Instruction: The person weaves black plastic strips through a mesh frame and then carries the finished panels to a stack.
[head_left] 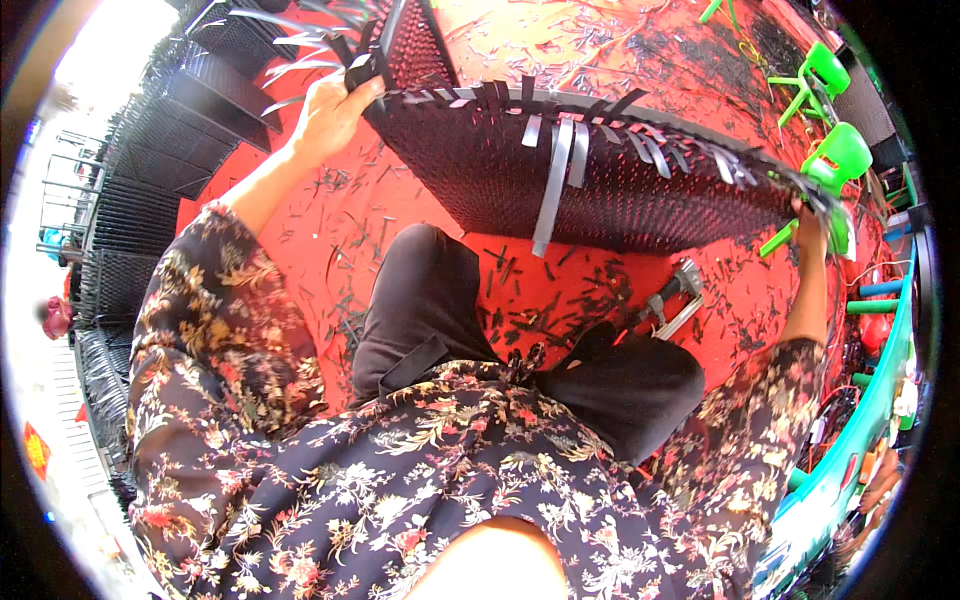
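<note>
A black woven panel [640,205] with an open mesh is held up in front of me, tilted, with loose grey and black strip ends hanging along its upper edge. My left hand [335,115] is closed on its left corner, thumb pressed over the edge. At the far right corner my right hand [810,235] grips the same panel, its fingers partly hidden behind it. On the floor below the panel, near my right knee, lies a hand tool [680,285] with grey metal parts; its exact kind is unclear.
Cut strip scraps litter the red floor covering [340,230]. Black woven pieces [200,110] stand stacked along the left, and another dark mesh piece [415,50] lies beyond my left hand. Green plastic chairs [840,155] stand at the right, near a teal rail [850,440].
</note>
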